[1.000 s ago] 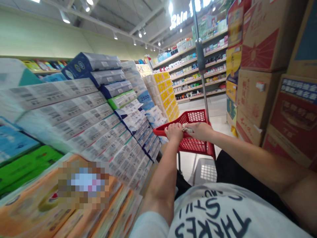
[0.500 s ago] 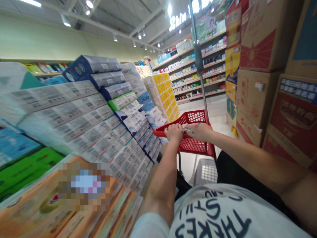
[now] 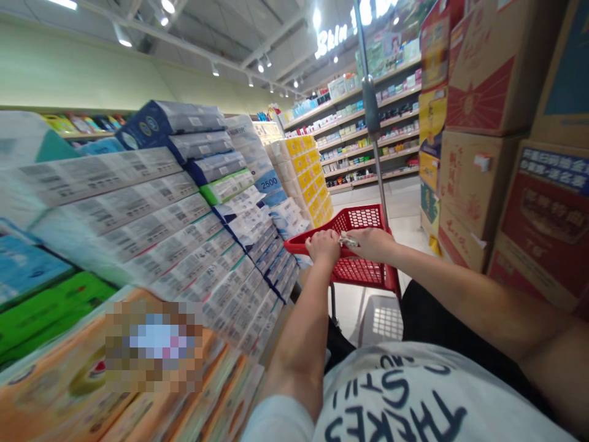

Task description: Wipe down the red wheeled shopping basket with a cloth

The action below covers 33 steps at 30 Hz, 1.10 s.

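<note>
The red shopping cart (image 3: 299,245) stands on the floor (image 3: 347,301) directly ahead of the person, its basket reaching forward from both hands; foreshortening leaves its long axis hard to tell. The near edge runs roughly left to right under the hands. The left hand (image 3: 323,247) is curled closed over that edge, the nearer of the two to the basket's left corner. The right hand (image 3: 372,244) lies just beside it, nearer the right corner, with a pale crumpled item (image 3: 348,240) at its fingertips between the hands; its fingers are partly hidden, so how firmly they close, and on what, I cannot tell. A metal pole (image 3: 372,107) rises at the basket's right side. Stacked packs (image 3: 184,239) line the left, and cartons (image 3: 469,178) the right, apart from the basket.
</note>
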### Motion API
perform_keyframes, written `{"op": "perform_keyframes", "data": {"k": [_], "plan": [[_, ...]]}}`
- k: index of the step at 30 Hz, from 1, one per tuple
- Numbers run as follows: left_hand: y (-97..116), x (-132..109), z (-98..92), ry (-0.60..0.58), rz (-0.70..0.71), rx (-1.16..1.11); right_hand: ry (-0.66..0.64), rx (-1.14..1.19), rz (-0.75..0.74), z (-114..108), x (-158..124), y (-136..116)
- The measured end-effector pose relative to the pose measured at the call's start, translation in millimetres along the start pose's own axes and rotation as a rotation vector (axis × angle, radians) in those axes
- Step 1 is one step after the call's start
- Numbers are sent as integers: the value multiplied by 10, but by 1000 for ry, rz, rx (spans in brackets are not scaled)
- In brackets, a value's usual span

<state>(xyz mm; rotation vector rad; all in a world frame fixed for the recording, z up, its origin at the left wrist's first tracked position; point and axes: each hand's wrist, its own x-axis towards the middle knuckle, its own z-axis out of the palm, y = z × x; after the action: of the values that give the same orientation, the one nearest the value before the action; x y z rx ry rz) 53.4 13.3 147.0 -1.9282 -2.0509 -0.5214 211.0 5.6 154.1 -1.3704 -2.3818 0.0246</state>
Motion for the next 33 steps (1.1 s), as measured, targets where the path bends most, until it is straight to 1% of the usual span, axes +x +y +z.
{"op": "perform_keyframes", "data": {"k": [2, 4, 6, 9, 10, 15, 18, 21, 23, 26, 28, 33], "plan": [[-1, -2, 2, 1, 9, 10, 13, 15, -56, -18, -20, 3], [-1, -3, 5, 1, 14, 17, 18, 26, -80, -32, -29, -4], [1, 0, 9, -3, 10, 17, 4, 10, -24, -34, -17, -21], [1, 5, 15, -2, 12, 18, -45, -55, 118, -17, 20, -46], [1, 6, 17, 1, 12, 17, -54, -66, 131, -10, 28, -47], [-3, 8, 29, 14, 0, 1, 9, -25, -20, 5, -3, 2], [-2, 9, 38, 21, 3, -1, 24, -18, -38, 1, -31, 28], [-2, 14, 48, 32, 8, -1, 20, -19, -34, -7, -29, 21], [-2, 17, 56, 38, 8, 0, 4, -32, 1, -12, -8, 2], [-7, 20, 67, 44, 9, 6, -61, -66, 89, -17, 39, -30], [-12, 21, 72, 49, 15, 8, -103, -73, 121, -18, 65, -45], [-18, 12, 60, 29, 25, 22, -85, -73, 98, -22, 61, -52]]}}
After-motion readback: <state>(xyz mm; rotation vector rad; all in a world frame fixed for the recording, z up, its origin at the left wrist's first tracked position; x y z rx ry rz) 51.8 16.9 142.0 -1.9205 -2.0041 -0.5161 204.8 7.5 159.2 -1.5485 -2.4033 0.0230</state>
